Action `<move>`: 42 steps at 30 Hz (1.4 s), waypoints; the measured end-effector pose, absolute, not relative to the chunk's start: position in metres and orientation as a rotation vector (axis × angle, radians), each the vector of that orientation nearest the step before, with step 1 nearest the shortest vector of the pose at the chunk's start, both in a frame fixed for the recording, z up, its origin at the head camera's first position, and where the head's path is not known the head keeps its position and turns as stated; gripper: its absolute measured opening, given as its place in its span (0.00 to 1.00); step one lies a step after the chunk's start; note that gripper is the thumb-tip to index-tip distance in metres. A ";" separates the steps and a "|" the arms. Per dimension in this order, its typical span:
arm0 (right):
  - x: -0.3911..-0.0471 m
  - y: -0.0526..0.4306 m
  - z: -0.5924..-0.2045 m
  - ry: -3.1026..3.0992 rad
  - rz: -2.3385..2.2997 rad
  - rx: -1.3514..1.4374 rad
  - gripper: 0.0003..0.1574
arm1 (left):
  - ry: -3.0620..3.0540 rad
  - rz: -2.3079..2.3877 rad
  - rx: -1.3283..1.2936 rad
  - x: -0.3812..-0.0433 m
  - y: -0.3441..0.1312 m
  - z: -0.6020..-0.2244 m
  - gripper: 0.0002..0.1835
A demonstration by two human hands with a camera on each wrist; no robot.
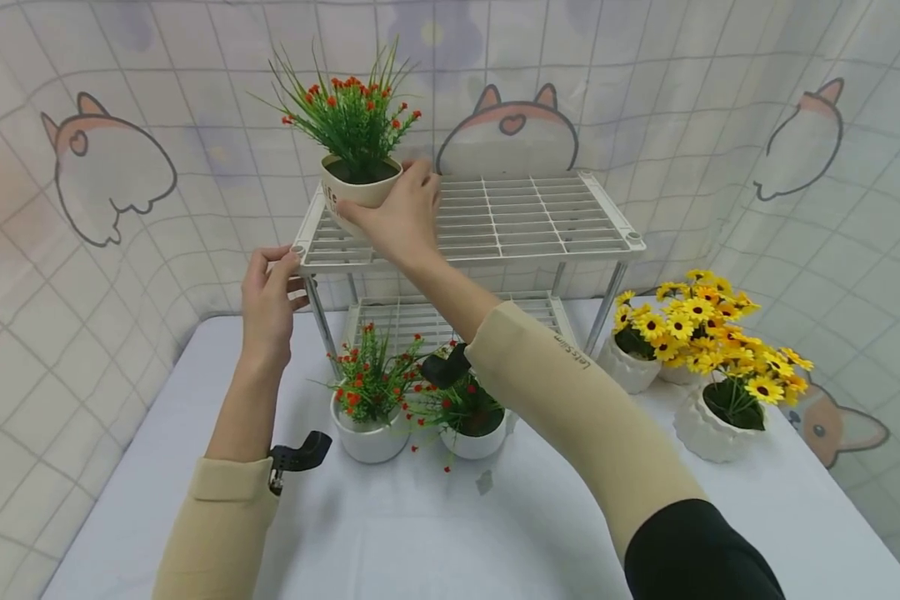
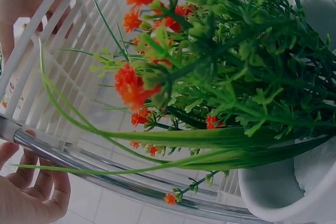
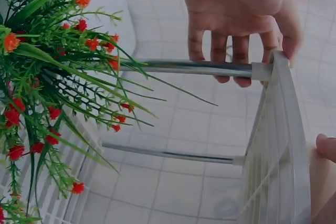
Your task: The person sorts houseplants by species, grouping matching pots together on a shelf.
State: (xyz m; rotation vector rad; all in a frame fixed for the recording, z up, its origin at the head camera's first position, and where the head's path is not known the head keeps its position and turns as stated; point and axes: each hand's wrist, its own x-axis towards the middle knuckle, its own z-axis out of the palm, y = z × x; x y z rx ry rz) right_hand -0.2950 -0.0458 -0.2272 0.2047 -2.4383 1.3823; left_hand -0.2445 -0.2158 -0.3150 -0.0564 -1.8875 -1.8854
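Note:
My right hand [image 1: 401,215] grips a cream pot [image 1: 362,193] of grass with small orange-red flowers, thumb on its front and fingers round its right side. The pot is upright at the left end of the upper shelf [image 1: 525,218]; whether its base bears on the slats I cannot tell. My left hand [image 1: 265,312] holds the front left corner of that white wire rack. In the right wrist view, the thumb of the left hand [image 3: 241,17] lies at the shelf corner, with fingers behind the metal post [image 3: 199,67]. Lettering on the pot is partly covered by my thumb.
Two white pots, left [image 1: 372,437] and right [image 1: 474,437], with red flowers stand before the lower shelf [image 1: 412,312]. Several yellow-flowered pots, including a front one [image 1: 712,433], stand right of the rack. A tiled-pattern curtain [image 1: 195,50] hangs behind the white-covered table [image 1: 420,542].

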 end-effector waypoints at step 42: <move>-0.188 0.083 -0.310 -2.088 1.419 0.854 0.41 | -1.935 -1.851 -0.028 -0.243 -0.215 -0.314 0.11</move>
